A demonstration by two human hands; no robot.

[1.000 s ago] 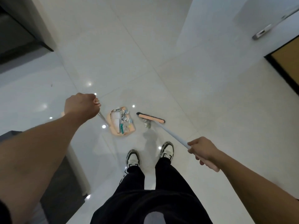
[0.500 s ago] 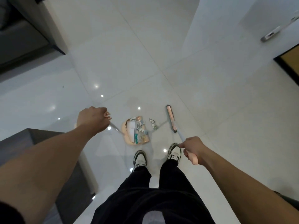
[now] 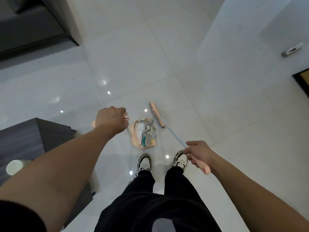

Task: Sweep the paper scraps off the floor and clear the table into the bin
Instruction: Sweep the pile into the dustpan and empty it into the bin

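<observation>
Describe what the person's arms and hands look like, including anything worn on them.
Both forearms are bare, with no watch, bracelet, glove or ring visible. The left hand and right hand are uncovered. A dark short sleeve shows at the left upper arm; the right arm's sleeve is out of frame.

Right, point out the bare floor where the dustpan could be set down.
Bare white tile floor spreads ahead of the peach broom head, up to the dark sofa, and right of the broom toward the white wall. It is crowded near the shoes, where the scrap-filled peach dustpan sits, and left by the dark grey table.
</observation>
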